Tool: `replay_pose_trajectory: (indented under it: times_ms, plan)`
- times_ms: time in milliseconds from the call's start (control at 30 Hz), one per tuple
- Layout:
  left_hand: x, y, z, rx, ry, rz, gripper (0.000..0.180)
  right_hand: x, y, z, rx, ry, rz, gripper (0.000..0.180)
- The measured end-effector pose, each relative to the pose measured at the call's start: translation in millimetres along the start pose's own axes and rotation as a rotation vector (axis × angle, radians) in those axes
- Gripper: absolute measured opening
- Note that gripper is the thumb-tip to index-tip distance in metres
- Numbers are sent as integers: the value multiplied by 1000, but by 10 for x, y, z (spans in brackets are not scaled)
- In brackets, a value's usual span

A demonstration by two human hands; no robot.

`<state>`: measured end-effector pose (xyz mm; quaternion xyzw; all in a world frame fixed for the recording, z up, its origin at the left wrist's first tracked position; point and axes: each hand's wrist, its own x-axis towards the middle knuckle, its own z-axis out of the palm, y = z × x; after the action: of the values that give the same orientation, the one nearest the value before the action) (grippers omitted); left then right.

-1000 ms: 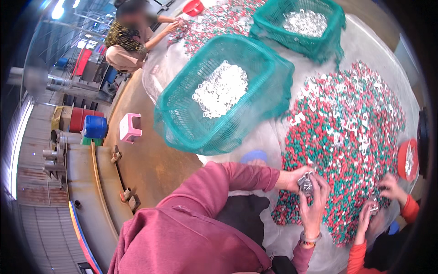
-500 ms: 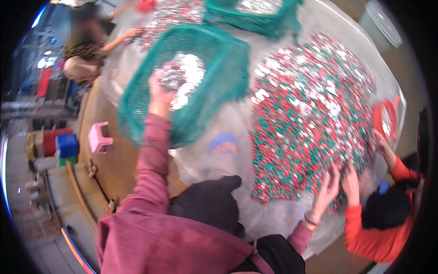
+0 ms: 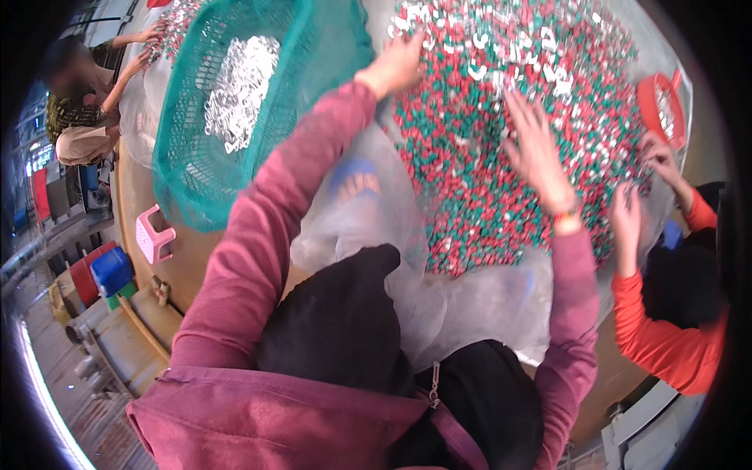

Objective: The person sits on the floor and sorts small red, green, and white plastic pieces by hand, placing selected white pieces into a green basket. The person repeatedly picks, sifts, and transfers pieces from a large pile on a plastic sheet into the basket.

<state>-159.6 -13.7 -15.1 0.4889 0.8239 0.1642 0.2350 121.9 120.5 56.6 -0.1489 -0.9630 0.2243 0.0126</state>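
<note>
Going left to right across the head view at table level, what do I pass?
Pink stool → green mesh basket of silver pieces → left hand → pile of red, green and white pieces → right hand → small red basket.

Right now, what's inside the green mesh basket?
The green mesh basket holds a loose heap of small silvery metal pieces. What lies under the heap cannot be seen. The left hand rests outside it, on the red-green pile.

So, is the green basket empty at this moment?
No, the green mesh basket holds a heap of silver metal pieces in its middle.
</note>
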Motion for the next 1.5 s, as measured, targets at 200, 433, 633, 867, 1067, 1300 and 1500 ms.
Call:
replay_pose_trajectory:
  times_ms: [200,433,633,867,1067,1300,1500]
  plan:
    - [858,-574,307,426,200,121,52,367,318,483,-194,91,73,73]
    - [239,342,803,-172,147,-97,75,-214,504,684,-60,5,108,63]
    - [-695,1122,1053,76,148,282,46,-750,77,746,-134,32,221,53]
    - [-994,1299,1076,-226,6,449,27,-1233,-419,649,177,77,329,57]
    - [-1012,1388,332,144,73,677,31,-1238,-598,120,432,354,378,25]
    - [-1059,2219,-1166,75,-209,497,38,-1068,-603,-929,217,411,255,16]
    - [-1665,2740,-2532,-467,-571,571,24,-1129,-1042,-2134,196,114,168,22]
